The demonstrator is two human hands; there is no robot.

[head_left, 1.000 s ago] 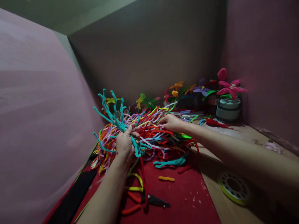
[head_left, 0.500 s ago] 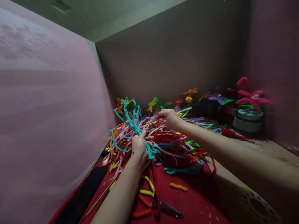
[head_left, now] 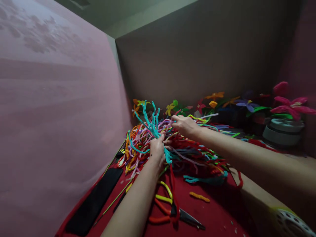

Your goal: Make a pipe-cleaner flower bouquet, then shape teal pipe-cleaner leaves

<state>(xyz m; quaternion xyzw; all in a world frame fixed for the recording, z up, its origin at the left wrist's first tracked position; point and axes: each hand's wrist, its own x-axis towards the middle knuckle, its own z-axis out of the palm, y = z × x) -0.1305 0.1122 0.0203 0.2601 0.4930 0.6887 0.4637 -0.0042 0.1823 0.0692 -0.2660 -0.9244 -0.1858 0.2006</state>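
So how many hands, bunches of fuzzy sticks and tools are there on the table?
Hands: 2, the left hand and the right hand
Teal bunch, gripped in the left hand: 1
Mixed pile, with the right hand on it: 1
Cutters with orange handles: 1
Total: 5

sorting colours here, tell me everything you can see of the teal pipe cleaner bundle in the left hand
The teal bundle is a clutch of fuzzy, kinked stems. The left hand grips it near its lower end, so the tops fan upward and apart while short tails hang below the fist. It stands over the mixed-colour pile, a few strands touching it.
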